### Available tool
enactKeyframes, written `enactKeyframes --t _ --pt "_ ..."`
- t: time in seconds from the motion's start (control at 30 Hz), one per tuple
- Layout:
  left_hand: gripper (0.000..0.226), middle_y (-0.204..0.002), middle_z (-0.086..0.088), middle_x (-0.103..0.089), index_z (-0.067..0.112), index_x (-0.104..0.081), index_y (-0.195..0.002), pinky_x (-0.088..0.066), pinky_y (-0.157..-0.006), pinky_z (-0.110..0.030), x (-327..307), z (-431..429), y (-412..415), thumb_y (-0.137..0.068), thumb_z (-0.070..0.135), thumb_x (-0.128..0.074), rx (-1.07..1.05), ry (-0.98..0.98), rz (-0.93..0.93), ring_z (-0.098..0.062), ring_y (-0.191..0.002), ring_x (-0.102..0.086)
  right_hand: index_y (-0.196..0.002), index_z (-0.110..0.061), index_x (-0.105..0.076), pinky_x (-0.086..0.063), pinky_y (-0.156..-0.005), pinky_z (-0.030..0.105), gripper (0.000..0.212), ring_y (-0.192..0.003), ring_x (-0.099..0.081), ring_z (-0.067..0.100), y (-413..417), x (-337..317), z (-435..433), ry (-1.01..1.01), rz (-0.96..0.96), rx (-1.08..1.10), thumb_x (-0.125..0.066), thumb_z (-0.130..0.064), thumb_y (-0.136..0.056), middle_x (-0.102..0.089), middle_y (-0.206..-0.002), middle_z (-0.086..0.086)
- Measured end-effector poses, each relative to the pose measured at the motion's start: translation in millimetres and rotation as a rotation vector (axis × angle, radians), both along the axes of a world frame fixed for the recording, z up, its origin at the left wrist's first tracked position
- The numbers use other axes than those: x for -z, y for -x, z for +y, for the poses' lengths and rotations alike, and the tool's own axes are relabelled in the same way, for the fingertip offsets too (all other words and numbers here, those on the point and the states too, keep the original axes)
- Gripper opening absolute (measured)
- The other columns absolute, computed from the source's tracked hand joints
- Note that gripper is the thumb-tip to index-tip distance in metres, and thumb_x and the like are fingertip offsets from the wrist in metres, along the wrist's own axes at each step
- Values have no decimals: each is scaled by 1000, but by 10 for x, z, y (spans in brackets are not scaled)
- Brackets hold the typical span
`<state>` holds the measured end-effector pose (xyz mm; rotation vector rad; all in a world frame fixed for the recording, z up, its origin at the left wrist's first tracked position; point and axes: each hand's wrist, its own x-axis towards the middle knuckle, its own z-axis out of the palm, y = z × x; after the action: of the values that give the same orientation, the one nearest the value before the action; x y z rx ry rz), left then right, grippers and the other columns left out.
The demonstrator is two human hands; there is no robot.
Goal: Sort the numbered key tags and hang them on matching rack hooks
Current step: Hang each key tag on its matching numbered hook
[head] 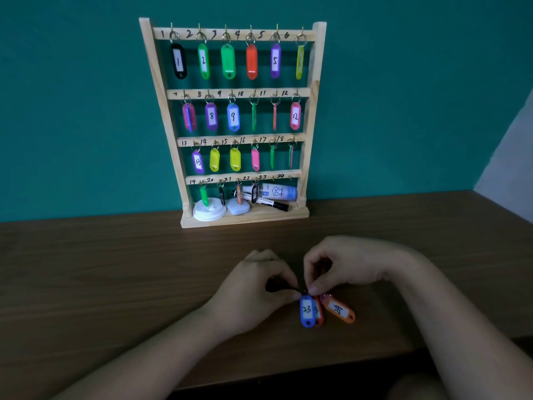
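Note:
A wooden key rack [305, 116] stands against the teal wall, its hooks numbered 1 to 24. Coloured tags hang on hooks 1 to 22; hooks 23 [273, 178] and 24 [290, 177] are bare. On the table lie a blue tag marked 23 [307, 310], an orange tag [318, 312] half under it, and an orange tag marked 24 [339, 309]. My left hand [253, 287] and my right hand [343, 264] both pinch at the top of the blue tag, where its ring is hidden by my fingertips.
The rack's base shelf holds a white round lid [209, 210], a white block [238, 208], a black marker [268, 202] and a small bottle [278, 192]. The brown table's front edge [288, 368] runs just below my forearms.

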<state>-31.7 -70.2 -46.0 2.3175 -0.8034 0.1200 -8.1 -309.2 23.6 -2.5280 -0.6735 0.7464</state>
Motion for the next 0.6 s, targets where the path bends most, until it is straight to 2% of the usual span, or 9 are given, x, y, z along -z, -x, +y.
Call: enactKeyframes --t 0.13,0.27,0.4,0.5,0.6 --pt "20 -102 19 -61 38 -77 -101 -48 -90 -25 -2 -20 1 -89 53 -75 -16 19 6 -2 -106 -55 -108 -31 -73 -46 -89 23 9 -103 -60 -6 -9 8 18 19 -27 2 -71 -28 -100 -68 -109 -18" --pt "32 -102 18 -60 37 -74 -100 -47 -90 -25 14 -64 27 -82 64 -77 -49 14 14 0 -105 -53 -106 -31 -72 -50 -90 28 6 -103 -62 1 -26 35 40 22 -49 13 -71 -29 -100 -68 -107 -15" --pt "27 -102 16 -60 37 -75 -99 -48 -89 -27 1 -90 31 -83 58 -81 -60 4 25 -1 -103 -53 -104 -35 -70 -52 -95 37 5 -104 -59 2 -63 75 35 25 -80 39 -71 -35 -99 -66 -107 -15" --pt "20 -99 14 -62 36 -76 -98 -47 -88 -26 -28 -84 25 -84 49 -82 -70 9 59 -1 -100 -55 -104 -35 -69 -51 -87 32 5 -99 -60 3 -72 98 34 -18 -115 79 -71 -34 -100 -66 -105 -14" --pt "18 -95 13 -64 34 -76 -99 -44 -78 -18 -70 -76 26 -85 43 -84 -71 -3 88 0 -93 -58 -105 -34 -67 -53 -82 30 6 -94 -65 6 -77 111 50 -73 -148 128 -69 -30 -101 -69 -103 -8"
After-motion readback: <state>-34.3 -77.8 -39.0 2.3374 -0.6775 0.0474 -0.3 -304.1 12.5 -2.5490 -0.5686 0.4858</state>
